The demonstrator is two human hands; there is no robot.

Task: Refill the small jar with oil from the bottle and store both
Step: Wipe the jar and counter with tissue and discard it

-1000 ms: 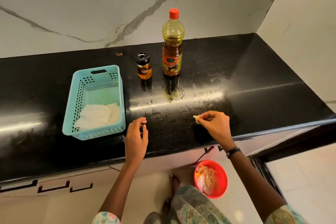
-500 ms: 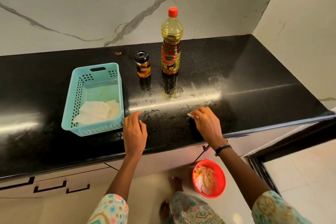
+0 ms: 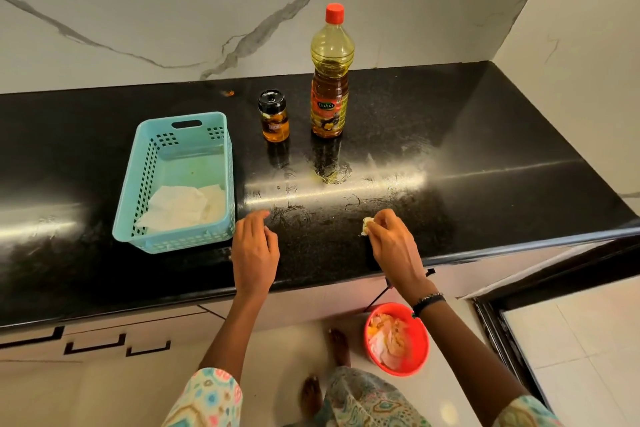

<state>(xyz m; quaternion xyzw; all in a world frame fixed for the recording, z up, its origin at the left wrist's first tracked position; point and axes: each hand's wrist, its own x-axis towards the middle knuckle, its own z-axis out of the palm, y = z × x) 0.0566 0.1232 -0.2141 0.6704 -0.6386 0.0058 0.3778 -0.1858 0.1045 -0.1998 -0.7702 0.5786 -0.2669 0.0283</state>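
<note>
A tall oil bottle (image 3: 330, 80) with a red cap stands upright at the back of the black counter (image 3: 485, 156). Left of it stands a small jar (image 3: 273, 116) with a black lid, holding amber oil. Both are capped. My right hand (image 3: 391, 243) pinches a small crumpled tissue wad (image 3: 366, 222) against the counter near the front edge. My left hand (image 3: 254, 250) rests on the counter beside it, fingers loosely curled, holding nothing.
A light blue perforated basket (image 3: 138, 184) with white tissue paper inside sits left of my hands. Oily smears mark the counter in front of the bottle. A red bowl (image 3: 415, 357) of used tissues stands on the floor below. Marble walls close the back and right.
My right hand has shifted the tissue wad slightly over the counter, left then back. My left hand stayed near the basket's corner. Bottle and jar have not moved.
</note>
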